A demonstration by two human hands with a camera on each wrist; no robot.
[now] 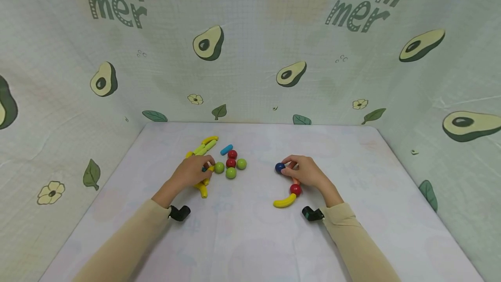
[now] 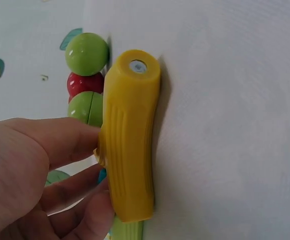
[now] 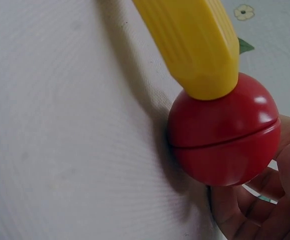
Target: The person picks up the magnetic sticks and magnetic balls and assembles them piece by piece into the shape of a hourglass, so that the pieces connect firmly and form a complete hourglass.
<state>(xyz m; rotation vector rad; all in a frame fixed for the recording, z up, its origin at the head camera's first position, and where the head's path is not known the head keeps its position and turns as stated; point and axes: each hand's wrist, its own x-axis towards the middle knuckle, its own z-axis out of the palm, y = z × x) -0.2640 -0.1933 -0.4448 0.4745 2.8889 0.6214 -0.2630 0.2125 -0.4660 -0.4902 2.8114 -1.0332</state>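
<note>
In the head view my left hand (image 1: 194,171) is over a cluster of toy pieces, its curled fingertips on a small yellow piece (image 1: 212,168), with a bit of blue beside it. The left wrist view has a curved yellow stick (image 2: 132,140) with a metal disc in its end, nearer the camera than the thumb and fingers. My right hand (image 1: 307,171) pinches a dark blue ball (image 1: 279,167) between thumb and fingers. Below that hand an orange stick (image 1: 295,181), mostly covered, meets a red ball (image 1: 295,189). A curved yellow stick (image 1: 285,201) joins that ball's near side.
Right of the left hand lie a green ball (image 1: 219,167), more green and red balls, and a blue stick (image 1: 226,149). Light green sticks (image 1: 205,147) and a yellow curved stick (image 1: 210,139) extend behind it. A printed cloth backdrop (image 1: 250,99) bounds the white tabletop (image 1: 250,229).
</note>
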